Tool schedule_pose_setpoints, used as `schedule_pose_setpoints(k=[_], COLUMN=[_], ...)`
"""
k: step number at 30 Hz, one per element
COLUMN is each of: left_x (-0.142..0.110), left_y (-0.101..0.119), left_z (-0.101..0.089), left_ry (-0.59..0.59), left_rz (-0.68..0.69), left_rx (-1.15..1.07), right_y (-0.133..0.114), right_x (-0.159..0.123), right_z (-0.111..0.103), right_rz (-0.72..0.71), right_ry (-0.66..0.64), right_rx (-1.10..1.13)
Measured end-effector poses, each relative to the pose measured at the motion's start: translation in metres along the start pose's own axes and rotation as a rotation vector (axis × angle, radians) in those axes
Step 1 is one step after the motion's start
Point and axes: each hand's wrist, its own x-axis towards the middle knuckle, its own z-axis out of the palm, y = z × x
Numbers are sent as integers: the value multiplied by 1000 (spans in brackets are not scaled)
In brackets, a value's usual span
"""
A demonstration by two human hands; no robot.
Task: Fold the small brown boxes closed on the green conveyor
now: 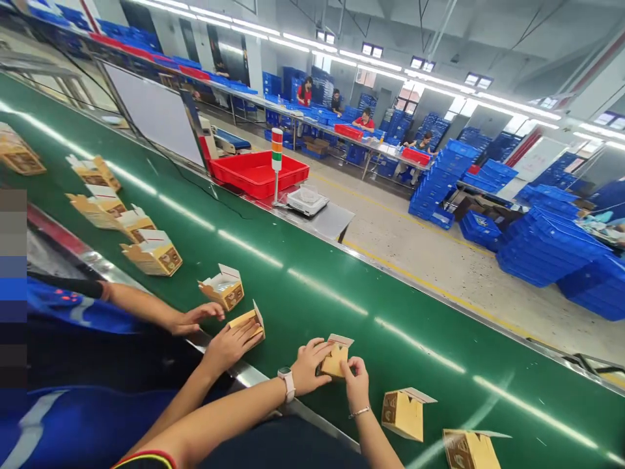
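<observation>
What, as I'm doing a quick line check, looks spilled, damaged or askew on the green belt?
Nothing stands out as spilled or damaged. The box held by the left hand and right hand looks whole; the other boxes along the belt sit at uneven angles, mostly with flaps open, but none looks crushed. Small marks are unclear.

bright ceiling tubes point(371, 60), glare streaking belt point(293, 312)

A signal light point(277, 150) stands in front of a red tray point(249, 174), just beside a white scale point(310, 207). Blue crates point(443, 177) are stacked on the floor point(385, 238) beyond.
</observation>
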Motion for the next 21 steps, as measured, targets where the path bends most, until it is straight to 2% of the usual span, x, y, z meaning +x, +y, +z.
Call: schedule_pose_setpoints(k=[5, 8, 11, 14, 18, 21], left_x=[1, -3, -3, 2, 15, 26], left_y=[0, -5, -2, 9, 31, 48], left_z=[0, 1, 1, 1, -1, -3], left_ry=[36, -24, -53, -109, -318, -394], left_rz=[64, 112, 97, 102, 144, 105], left_rx=[-80, -83, -40, 33, 144, 179], right_y=[-7, -13, -20, -26, -22, -13], right_x=[-10, -15, -17, -17, -13, -8], right_z=[-19, -27, -29, -28, -33, -47], right_rz=[-135, -245, -188, -106, -204, -239], right_ry=[-124, -243, -368, -424, -421, -538], right_rx=[-106, -293, -551, -704, -551, -387])
